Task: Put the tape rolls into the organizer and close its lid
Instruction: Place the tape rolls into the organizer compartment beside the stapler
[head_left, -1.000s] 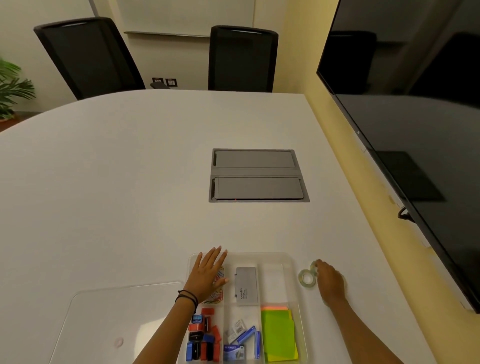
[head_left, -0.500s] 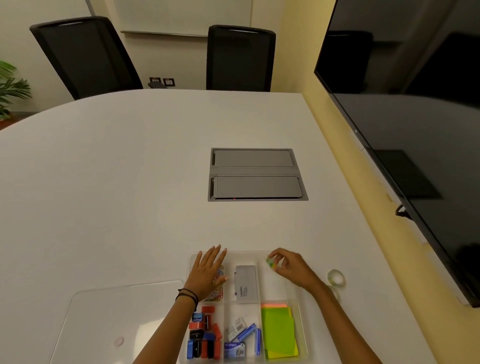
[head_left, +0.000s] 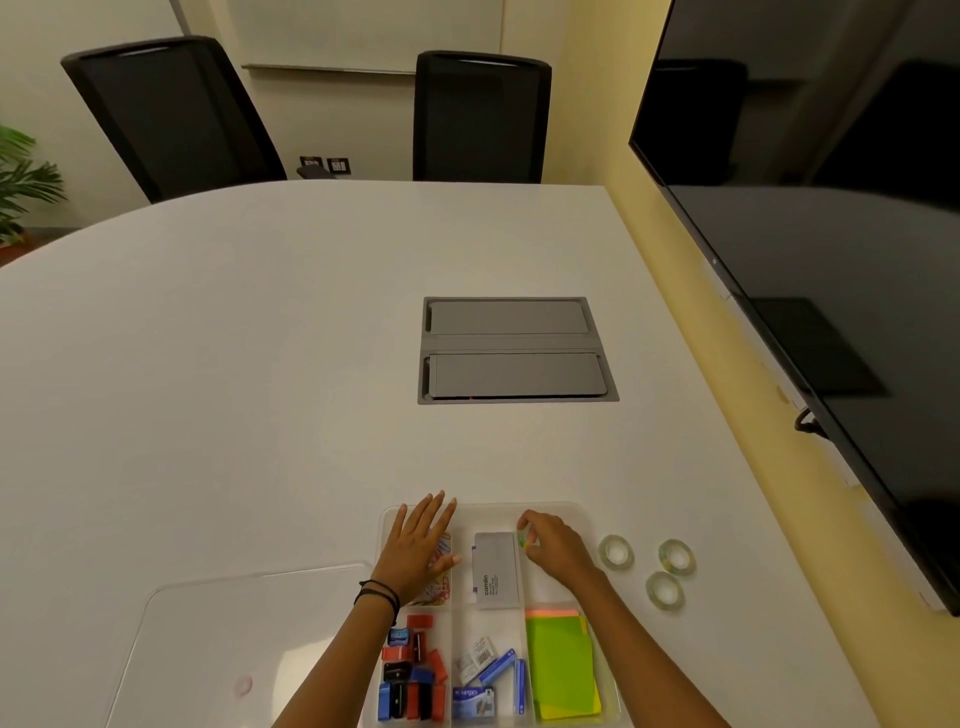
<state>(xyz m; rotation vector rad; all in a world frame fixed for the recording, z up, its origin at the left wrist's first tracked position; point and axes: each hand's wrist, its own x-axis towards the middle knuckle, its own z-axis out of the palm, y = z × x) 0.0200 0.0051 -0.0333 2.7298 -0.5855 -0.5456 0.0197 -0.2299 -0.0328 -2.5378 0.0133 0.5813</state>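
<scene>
The right hand (head_left: 553, 548) hangs over the far right compartment of the clear organizer (head_left: 582, 512), its grip pinched on a small tape roll (head_left: 523, 540) at the fingertips, just beside the grey box (head_left: 496, 571) in the middle compartment. The left hand (head_left: 415, 551) lies flat and unclenched, fingers spread, on the far left compartment, grasping nothing. Three more tape rolls (head_left: 615, 552) lie on the white worktop (head_left: 234, 389) right of the organizer, apart from the right hand, and the clear lid (head_left: 218, 649) rests on the worktop to its left.
</scene>
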